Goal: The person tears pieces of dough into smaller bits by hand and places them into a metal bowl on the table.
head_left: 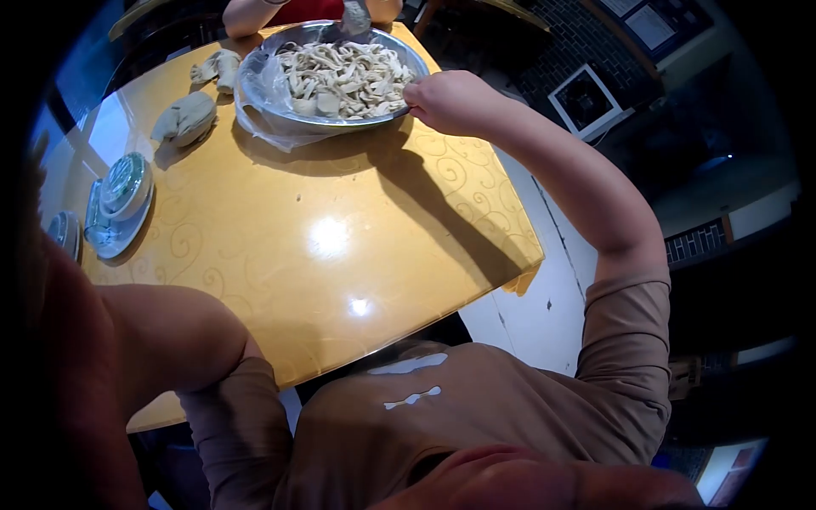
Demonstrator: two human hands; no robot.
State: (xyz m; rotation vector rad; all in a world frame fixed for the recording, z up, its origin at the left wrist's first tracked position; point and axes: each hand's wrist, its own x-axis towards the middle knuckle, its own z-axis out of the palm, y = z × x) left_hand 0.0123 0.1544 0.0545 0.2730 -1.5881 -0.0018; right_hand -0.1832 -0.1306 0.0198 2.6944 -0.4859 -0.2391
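My right hand (440,100) is closed on the right rim of a wide metal basin (418,64) at the far end of the table. Pale, greyish-white strips (348,81) fill the basin in a heap, with a few thicker chunks at the near side. Clear plastic film (265,85) hangs over its left rim. My left arm (170,327) bends up close to the camera at the left, and its hand is out of sight. Left of the basin lie a rounded grey-beige lump (185,119) and a smaller crumpled beige piece (218,70).
The yellow patterned table (280,212) carries stacked, wrapped dishes (123,200) at its left edge. Across it sits another person (297,10) with a greyish thing (356,17) over the basin. A white-framed panel (586,100) stands beyond my right arm.
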